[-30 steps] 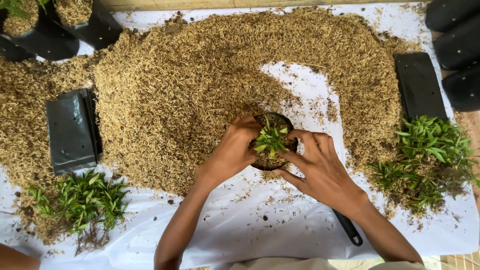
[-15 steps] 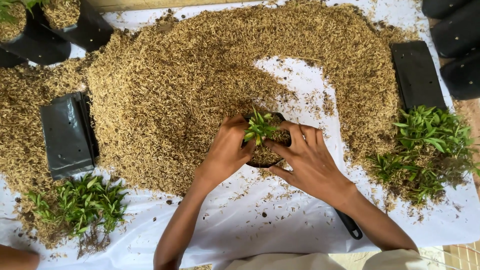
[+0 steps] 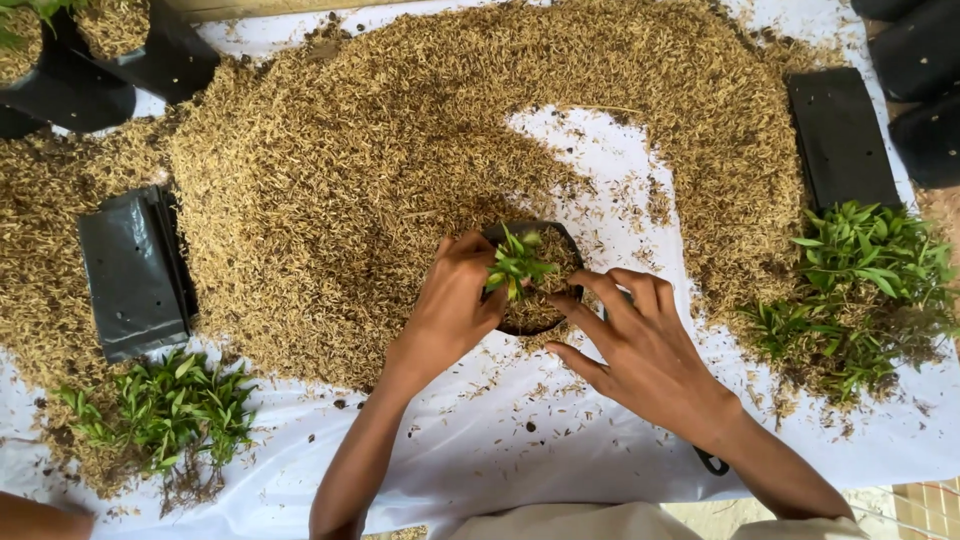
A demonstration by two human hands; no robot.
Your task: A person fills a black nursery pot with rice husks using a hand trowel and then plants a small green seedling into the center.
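Seedling in black grow bag, both hands engaged.
Left hand (image 3: 452, 300) cups the grow bag (image 3: 535, 285) beside the rice-husk heap (image 3: 350, 170); right hand (image 3: 640, 350), fingers spread, presses the filling around the seedling (image 3: 517, 264).

A plant nursery potting spot: tan rice-husk heap (image 3: 400, 180) at 12 o'clock, flat black plastic grow bags (image 3: 130, 275) at 9, green seedling bundles (image 3: 860, 280) at 3.

Husk heap (image 3: 350, 180); flat black bags (image 3: 135, 270); loose seedlings (image 3: 860, 280); white sheet (image 3: 520, 440).

Both bare forearms angled inward, left hand (image 3: 452, 302) curled, right hand (image 3: 640, 345) with fingers spread forward
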